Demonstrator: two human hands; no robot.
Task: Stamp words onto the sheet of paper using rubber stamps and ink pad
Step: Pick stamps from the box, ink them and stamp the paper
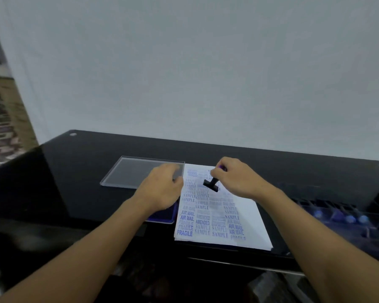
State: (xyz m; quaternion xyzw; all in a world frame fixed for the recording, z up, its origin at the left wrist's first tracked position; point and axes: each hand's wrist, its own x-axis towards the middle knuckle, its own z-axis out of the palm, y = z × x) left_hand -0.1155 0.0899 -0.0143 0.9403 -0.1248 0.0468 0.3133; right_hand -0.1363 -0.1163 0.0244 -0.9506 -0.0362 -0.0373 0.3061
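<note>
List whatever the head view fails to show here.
Head view:
- Ink pad: mostly hidden under the left hand.
- Stamp in the right hand: its word faces away.
- Upper prints on the paper: blurred.
- Clear tray, right: contents blurred.
- What the left hand touches: hidden by its back.

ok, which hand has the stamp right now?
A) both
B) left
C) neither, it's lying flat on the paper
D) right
D: the right hand pinches the stamp by its handle over the sheet of paper, while the left hand is off to the side with no stamp in it.
</note>
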